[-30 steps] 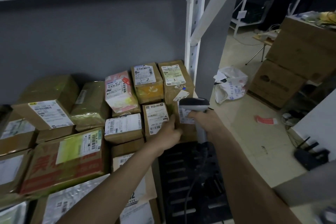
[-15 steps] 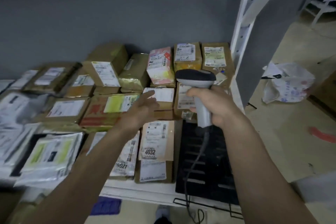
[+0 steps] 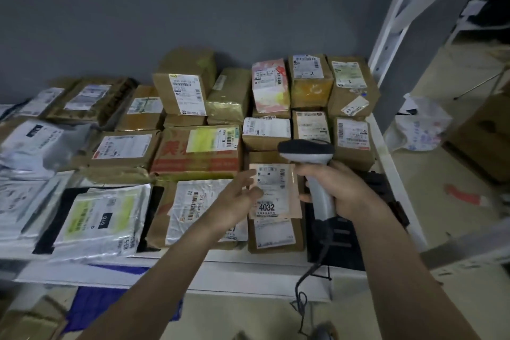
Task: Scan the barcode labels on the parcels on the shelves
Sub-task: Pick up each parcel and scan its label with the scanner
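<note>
Several labelled parcels lie on a white shelf [image 3: 248, 270]. My right hand [image 3: 339, 190] grips the handle of a grey barcode scanner [image 3: 306, 150], whose dark head hangs over a brown parcel with a label reading 4032 [image 3: 273, 190]. My left hand [image 3: 234, 199] hovers with relaxed, spread fingers at the left edge of that label; whether it touches is unclear. Behind stand cardboard boxes: a red-printed box with a yellow label [image 3: 198, 152], a tall box [image 3: 187, 91], a pink parcel [image 3: 269, 85]. White plastic mailers [image 3: 102, 218] lie at the front left.
A black slotted tray [image 3: 345, 240] sits under the scanner at the shelf's right end, with the scanner cable [image 3: 303, 284] hanging down. A white shelf upright [image 3: 394, 16] rises on the right. On the floor lie a white plastic bag [image 3: 422, 127] and a cardboard box [image 3: 485, 141].
The view has swung down and left, bringing more of the shelf in. The scanner and my right hand have moved from the back-row boxes toward the front 4032 parcel; my left hand followed.
</note>
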